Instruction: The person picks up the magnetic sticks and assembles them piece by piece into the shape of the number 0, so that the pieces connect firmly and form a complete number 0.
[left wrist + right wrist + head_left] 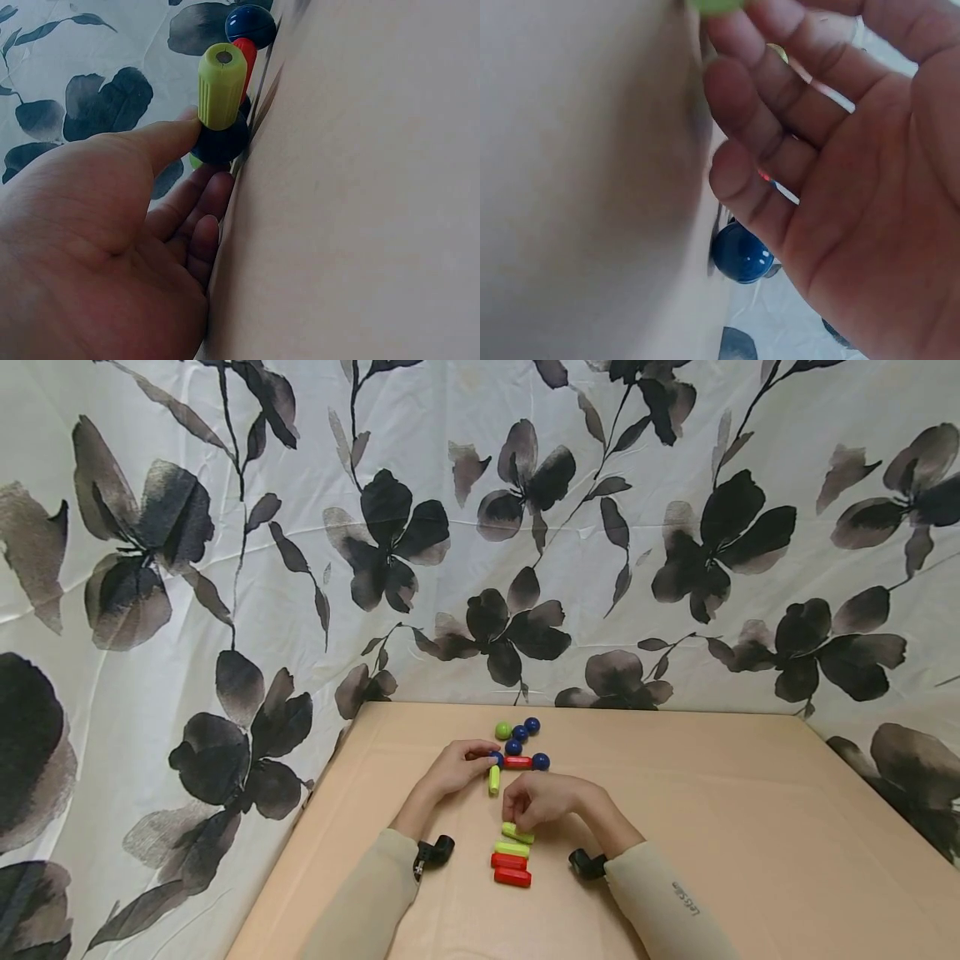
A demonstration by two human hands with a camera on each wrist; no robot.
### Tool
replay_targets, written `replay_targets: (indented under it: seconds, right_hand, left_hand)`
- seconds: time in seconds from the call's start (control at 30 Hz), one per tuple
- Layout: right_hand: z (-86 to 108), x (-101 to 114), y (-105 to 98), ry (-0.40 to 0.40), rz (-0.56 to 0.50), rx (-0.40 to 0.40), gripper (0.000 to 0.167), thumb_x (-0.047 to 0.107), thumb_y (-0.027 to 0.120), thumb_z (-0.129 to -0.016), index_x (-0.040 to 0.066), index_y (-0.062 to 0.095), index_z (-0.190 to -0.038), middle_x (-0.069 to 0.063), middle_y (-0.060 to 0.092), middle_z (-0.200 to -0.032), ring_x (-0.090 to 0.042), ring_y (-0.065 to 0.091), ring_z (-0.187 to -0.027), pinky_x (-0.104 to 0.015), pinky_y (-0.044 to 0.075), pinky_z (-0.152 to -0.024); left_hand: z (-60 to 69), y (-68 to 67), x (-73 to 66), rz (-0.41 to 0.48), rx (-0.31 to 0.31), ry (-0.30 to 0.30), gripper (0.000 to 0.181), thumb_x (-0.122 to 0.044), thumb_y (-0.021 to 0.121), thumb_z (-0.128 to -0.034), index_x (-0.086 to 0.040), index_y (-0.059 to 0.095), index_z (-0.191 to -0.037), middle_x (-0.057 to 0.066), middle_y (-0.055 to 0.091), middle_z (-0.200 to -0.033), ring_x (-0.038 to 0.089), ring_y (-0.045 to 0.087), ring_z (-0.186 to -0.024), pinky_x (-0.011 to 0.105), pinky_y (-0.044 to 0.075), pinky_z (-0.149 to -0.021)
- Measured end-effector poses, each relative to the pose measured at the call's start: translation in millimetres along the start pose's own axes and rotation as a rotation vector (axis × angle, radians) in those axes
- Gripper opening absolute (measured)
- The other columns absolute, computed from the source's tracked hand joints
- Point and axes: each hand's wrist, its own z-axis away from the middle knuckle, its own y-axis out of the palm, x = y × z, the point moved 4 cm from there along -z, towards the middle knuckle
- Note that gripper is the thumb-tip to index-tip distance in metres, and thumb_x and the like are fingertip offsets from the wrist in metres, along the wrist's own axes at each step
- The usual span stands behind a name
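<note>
My left hand [459, 768] pinches a dark blue ball [220, 142] between thumb and fingers. A lime-green rod [223, 86] with a grey disc in its end stands against that ball; a red rod [517, 762] links it to another blue ball [541, 762]. Nearer the front, my right hand [551, 799] pinches a tilted lime-green rod [517, 833] at the top of a column of rods. In the right wrist view only a blurred bit of this lime-green rod [716, 6] shows at the fingertips.
Below the right hand lie another lime-green rod [512, 849] and two red rods [512, 877]. Behind the left hand are a green ball [503, 730] and several blue balls [521, 733]. The tan table [712, 827] meets a flower-printed cloth [600, 527] at its far edge.
</note>
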Motion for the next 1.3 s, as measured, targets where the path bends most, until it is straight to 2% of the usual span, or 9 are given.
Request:
replay_targets:
  seconds: [0.2, 0.37, 0.5, 0.63, 0.73, 0.83, 1.03, 1.3]
  right_hand:
    - [-1.6, -0.3, -4.8, 0.046, 0.071, -0.121, 0.016, 0.006, 0.079, -0.088, 0.015, 0.07, -0.097, 0.002, 0.063, -0.086, -0.018, 0.056, -0.078, -0.03, 0.048, -0.066]
    - [-4.2, -3.7, -8.4, -0.003, 0.121, -0.186, 0.009, 0.004, 0.071, -0.095, 0.013, 0.07, -0.097, 0.001, 0.063, -0.09, -0.018, 0.057, -0.083, -0.029, 0.048, -0.069]
    - [-5.8, -5.4, -10.4, -0.049, 0.166, -0.22, 0.015, 0.004, 0.07, -0.097, 0.015, 0.08, -0.096, 0.003, 0.071, -0.098, -0.015, 0.056, -0.087, -0.027, 0.048, -0.073]
    - [-5.9, -5.5, -10.8, -0.066, 0.197, -0.222, 0.015, 0.007, 0.08, -0.09, 0.016, 0.084, -0.103, 0.004, 0.073, -0.102, -0.013, 0.055, -0.084, -0.025, 0.047, -0.069]
    - [-5.3, -5.3, -11.5, -0.047, 0.214, -0.235, 0.02, 0.009, 0.084, -0.087, 0.016, 0.084, -0.105, 0.004, 0.074, -0.102, -0.011, 0.056, -0.078, -0.024, 0.047, -0.064]
    - [-4.0, -4.2, -12.9, -0.007, 0.21, -0.245, 0.02, 0.006, 0.081, -0.088, 0.017, 0.085, -0.104, 0.005, 0.076, -0.099, -0.011, 0.055, -0.073, -0.024, 0.044, -0.061]
    - [1.9, -3.3, -14.4, 0.047, 0.182, -0.213, 0.021, 0.003, 0.073, -0.091, 0.016, 0.085, -0.104, 0.002, 0.077, -0.095, -0.012, 0.054, -0.07, -0.025, 0.042, -0.062]
    - [4.8, -7.3, -15.6, 0.075, 0.142, -0.177, 0.014, 0.014, 0.078, -0.092, 0.02, 0.083, -0.104, 0.004, 0.069, -0.084, -0.014, 0.055, -0.071, -0.028, 0.043, -0.063]
  left_hand:
    - [0.2, -0.3, 0.4, -0.008, 0.001, 0.008, 0.029, -0.022, 0.068, -0.1024, -0.013, 0.073, -0.129, 0.003, 0.075, -0.12, 0.02, 0.065, -0.106, 0.038, 0.052, -0.096]
    - [0.2, -0.7, 0.2, -0.02, 0.003, 0.009, 0.029, -0.022, 0.067, -0.1029, -0.012, 0.073, -0.129, 0.002, 0.075, -0.12, 0.018, 0.065, -0.106, 0.035, 0.053, -0.095]
    - [1.0, -1.2, -2.0, -0.028, -0.001, 0.008, 0.028, -0.02, 0.067, -0.1028, -0.012, 0.074, -0.129, 0.002, 0.075, -0.12, 0.017, 0.065, -0.105, 0.035, 0.052, -0.094]
    - [1.2, -1.7, -3.3, -0.034, -0.006, 0.015, 0.027, -0.018, 0.068, -0.1023, -0.011, 0.074, -0.128, 0.003, 0.076, -0.119, 0.017, 0.065, -0.102, 0.034, 0.051, -0.091]
    - [0.8, -1.7, -2.7, -0.038, -0.007, 0.011, 0.027, -0.019, 0.068, -0.1023, -0.012, 0.074, -0.128, 0.003, 0.076, -0.118, 0.017, 0.064, -0.101, 0.033, 0.051, -0.09]
    - [0.7, -1.5, -2.2, -0.041, -0.009, 0.004, 0.028, -0.02, 0.068, -0.1022, -0.014, 0.074, -0.128, 0.001, 0.076, -0.119, 0.017, 0.064, -0.101, 0.034, 0.051, -0.09]
    - [1.1, -1.4, -3.0, -0.033, -0.009, 0.004, 0.028, -0.02, 0.069, -0.1016, -0.013, 0.074, -0.128, 0.001, 0.076, -0.119, 0.015, 0.063, -0.101, 0.035, 0.05, -0.092]
    - [2.8, -1.8, -4.2, -0.036, -0.014, 0.004, 0.028, -0.02, 0.07, -0.1012, -0.013, 0.074, -0.128, 0.002, 0.076, -0.118, 0.014, 0.063, -0.1, 0.035, 0.05, -0.092]
